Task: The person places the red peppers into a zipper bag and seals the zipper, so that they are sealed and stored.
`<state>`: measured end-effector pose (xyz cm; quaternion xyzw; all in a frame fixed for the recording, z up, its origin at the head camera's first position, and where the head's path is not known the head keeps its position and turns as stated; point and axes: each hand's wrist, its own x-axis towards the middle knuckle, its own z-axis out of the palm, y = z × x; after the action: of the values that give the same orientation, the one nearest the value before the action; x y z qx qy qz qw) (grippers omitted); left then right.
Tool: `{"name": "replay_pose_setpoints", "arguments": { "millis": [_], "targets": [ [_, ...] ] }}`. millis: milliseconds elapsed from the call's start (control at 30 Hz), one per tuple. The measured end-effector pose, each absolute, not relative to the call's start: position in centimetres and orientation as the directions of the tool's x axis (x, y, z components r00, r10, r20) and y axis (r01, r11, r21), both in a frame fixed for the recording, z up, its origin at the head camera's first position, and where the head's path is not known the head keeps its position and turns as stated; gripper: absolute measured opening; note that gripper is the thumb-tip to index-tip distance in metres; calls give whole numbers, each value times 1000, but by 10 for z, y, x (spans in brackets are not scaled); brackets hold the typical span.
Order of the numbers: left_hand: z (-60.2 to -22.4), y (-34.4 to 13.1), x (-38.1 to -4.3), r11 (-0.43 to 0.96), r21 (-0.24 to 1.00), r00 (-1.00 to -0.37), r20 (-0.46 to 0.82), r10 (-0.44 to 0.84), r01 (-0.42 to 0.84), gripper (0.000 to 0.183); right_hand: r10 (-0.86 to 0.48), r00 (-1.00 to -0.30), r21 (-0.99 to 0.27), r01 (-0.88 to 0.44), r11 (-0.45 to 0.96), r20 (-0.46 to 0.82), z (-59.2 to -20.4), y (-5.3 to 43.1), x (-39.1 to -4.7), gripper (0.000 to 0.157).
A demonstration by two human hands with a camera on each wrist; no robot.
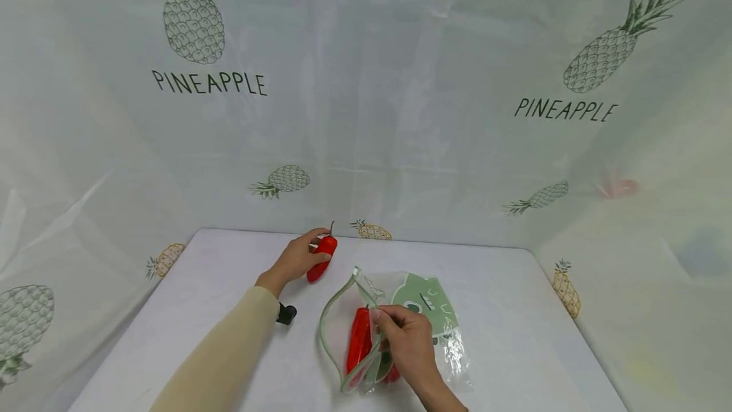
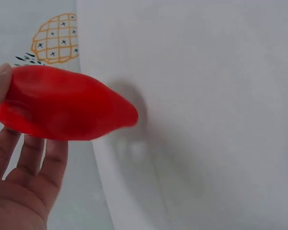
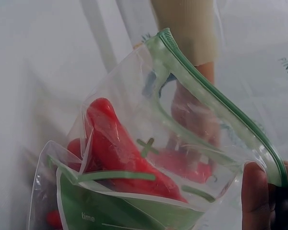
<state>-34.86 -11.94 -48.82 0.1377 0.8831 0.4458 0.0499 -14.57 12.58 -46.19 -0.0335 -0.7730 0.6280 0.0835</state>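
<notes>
Near the table's back edge my left hand (image 1: 296, 258) grips a red chili pepper (image 1: 323, 258) with a thin stem. In the left wrist view this pepper (image 2: 67, 103) is held between thumb and fingers, its tip pointing right above the white surface. My right hand (image 1: 408, 339) pinches the green-edged rim of a clear zip bag (image 1: 322, 329), whose mouth gapes toward the left. Inside the bag lies a red pepper (image 1: 359, 339); the right wrist view shows that pepper (image 3: 120, 148) through the plastic, with more red partly hidden behind the green print.
A white table (image 1: 503, 329) lies under everything, backed by a pale curtain (image 1: 372, 113) printed with pineapples. A black object (image 1: 287, 315) sits beside the left forearm, partly covered by the sleeve (image 1: 229, 348).
</notes>
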Motion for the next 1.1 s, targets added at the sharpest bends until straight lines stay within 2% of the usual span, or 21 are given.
{"name": "replay_pose_setpoints", "arguments": {
  "millis": [700, 1100],
  "targets": [
    [-481, -141, -308, 529, 826, -978, 127, 163, 195, 66, 155, -983, -978, -71, 199, 103, -462, 120, -147, 12],
    [-466, -138, -284, 503, 842, -980, 140, 144, 194, 63, 144, -982, -971, -84, 223, 118, -461, 121, -149, 12]
  ]
}}
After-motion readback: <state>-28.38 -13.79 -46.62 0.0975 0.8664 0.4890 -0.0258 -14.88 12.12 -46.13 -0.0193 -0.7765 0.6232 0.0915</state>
